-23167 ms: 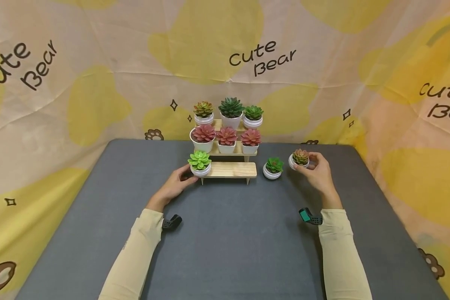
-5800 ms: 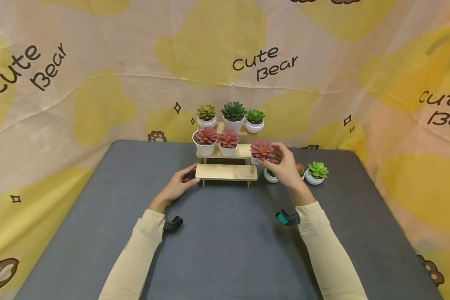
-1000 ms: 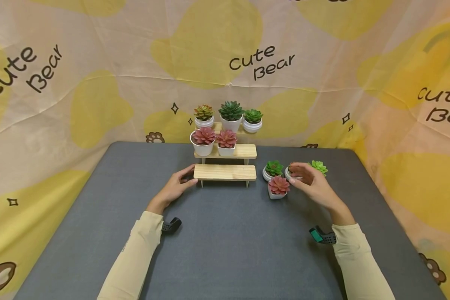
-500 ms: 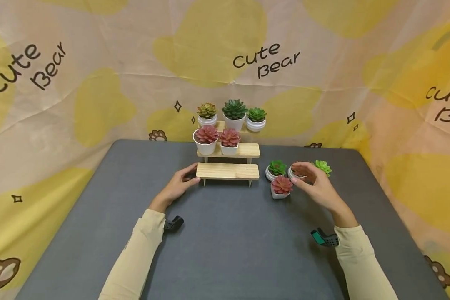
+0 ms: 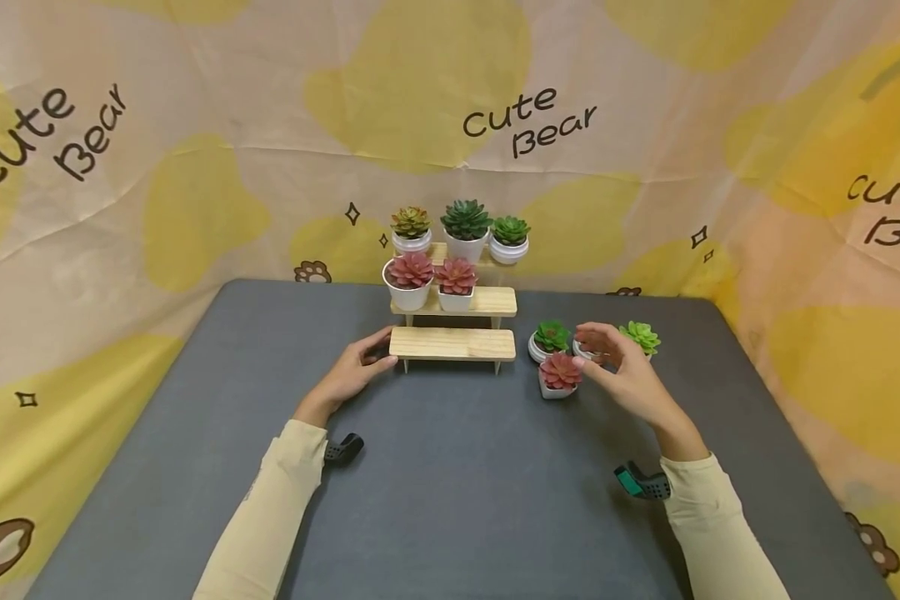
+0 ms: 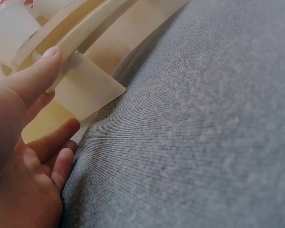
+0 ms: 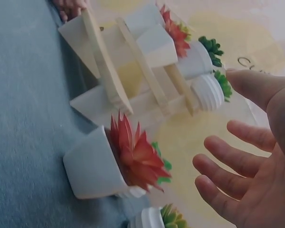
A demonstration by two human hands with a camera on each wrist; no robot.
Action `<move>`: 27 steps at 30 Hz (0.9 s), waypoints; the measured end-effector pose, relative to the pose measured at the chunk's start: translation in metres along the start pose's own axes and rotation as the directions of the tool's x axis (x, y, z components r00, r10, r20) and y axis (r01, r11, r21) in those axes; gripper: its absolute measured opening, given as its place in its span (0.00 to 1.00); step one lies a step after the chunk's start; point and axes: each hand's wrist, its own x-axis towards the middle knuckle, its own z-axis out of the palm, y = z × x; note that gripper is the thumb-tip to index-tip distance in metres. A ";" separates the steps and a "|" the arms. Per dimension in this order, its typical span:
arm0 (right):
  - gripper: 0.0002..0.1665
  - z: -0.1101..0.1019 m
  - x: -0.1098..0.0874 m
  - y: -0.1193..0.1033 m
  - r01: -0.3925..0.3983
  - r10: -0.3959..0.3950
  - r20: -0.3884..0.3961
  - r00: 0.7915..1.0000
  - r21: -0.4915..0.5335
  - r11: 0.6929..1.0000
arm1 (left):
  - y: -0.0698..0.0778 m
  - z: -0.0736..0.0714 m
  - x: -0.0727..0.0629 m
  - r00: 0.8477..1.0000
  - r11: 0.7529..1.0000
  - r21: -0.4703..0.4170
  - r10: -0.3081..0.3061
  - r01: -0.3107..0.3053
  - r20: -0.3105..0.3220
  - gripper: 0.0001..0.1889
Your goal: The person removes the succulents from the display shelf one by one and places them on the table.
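Note:
My left hand (image 5: 348, 372) grips the left end of the three-step wooden plant stand (image 5: 453, 343), thumb on the lowest step's edge. My right hand (image 5: 633, 382) hovers with spread, loosely bent fingers over a row of potted succulents and holds nothing, as the right wrist view shows. A red succulent in a square white pot (image 7: 92, 166) stands at the front, just left of that hand. Behind it are a green succulent (image 5: 551, 335) and a light green one (image 5: 641, 335). Between them, a reddish-brown succulent's white pot (image 5: 582, 348) is mostly hidden by my fingers.
Two red succulents (image 5: 409, 282) share the left and middle of the middle step. The top step carries a yellow-green (image 5: 411, 227), a dark green (image 5: 466, 221) and a green succulent (image 5: 510, 237). A printed cloth (image 5: 270, 100) hangs behind the grey table (image 5: 450, 500).
Since the oldest frames, the light green succulent left the bottom step and one red succulent left the middle step; both now stand at right. My right hand released the red one. My left hand stayed.

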 end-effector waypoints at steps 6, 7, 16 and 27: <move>0.27 0.007 0.005 -0.013 0.024 -0.024 -0.005 1.000 0.033 0.999 | -0.002 0.002 0.000 1.000 1.000 -0.008 0.019 -0.019 0.012 0.34; 0.27 0.009 0.008 -0.016 0.029 -0.029 -0.003 1.000 0.045 0.999 | -0.002 0.002 0.000 1.000 1.000 -0.009 0.020 -0.020 0.010 0.34; 0.31 0.035 0.058 -0.048 0.015 -0.022 0.087 0.996 0.088 0.996 | -0.001 0.000 -0.003 1.000 1.000 -0.003 0.003 -0.003 -0.007 0.33; 0.38 0.066 0.108 -0.064 -0.039 0.036 0.143 0.989 0.020 0.999 | 0.000 0.000 -0.004 1.000 1.000 -0.010 -0.003 0.003 -0.004 0.34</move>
